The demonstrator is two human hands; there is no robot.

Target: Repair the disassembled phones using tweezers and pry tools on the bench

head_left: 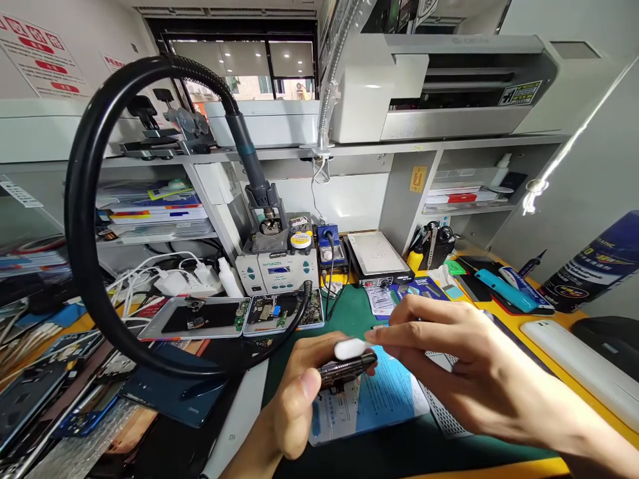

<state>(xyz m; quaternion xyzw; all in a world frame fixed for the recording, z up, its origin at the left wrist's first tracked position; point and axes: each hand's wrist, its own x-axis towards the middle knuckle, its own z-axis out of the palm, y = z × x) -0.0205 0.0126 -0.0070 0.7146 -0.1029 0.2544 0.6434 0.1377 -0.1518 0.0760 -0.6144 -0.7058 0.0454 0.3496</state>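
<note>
Dark phone (347,370) with small white pad (350,348) on its top edge.
Held up above a green mat, seen edge-on, tilted so the right end sits a little higher. Slim, dark and glossy, with brownish reflections along the side. White pad oblong and soft-looking, resting flat on the upper edge, touching it near the right end. Lower part hidden behind fingers.

Bench: yellow-edged workbench (564,319) with dark green mat (359,313).
On it: opened phones (234,316), grey rework station (277,269), blue printed sheet (379,396).
</note>
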